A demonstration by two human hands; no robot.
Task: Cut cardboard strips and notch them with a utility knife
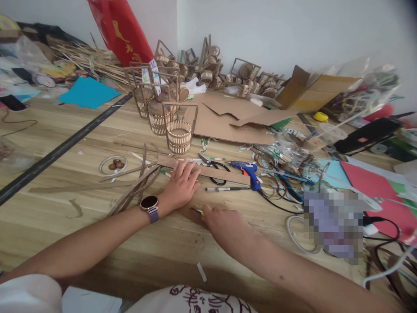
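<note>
My left hand, with a watch on its wrist, lies flat on the table with its fingers spread. Its fingertips rest on a long light-brown strip that runs out to the right. My right hand is closed around a utility knife; only the blade and a bit of yellow handle show. The blade is over a darker brown strip on the tabletop, partly hidden by both hands. Black-handled scissors and a pen lie just beyond my hands.
A blue glue gun with a black cord lies right of the strip. Small slatted buckets with tall handles stand behind, near a cardboard sheet. To the left are a ring holding brown balls and a long black bar. Clutter fills the right side.
</note>
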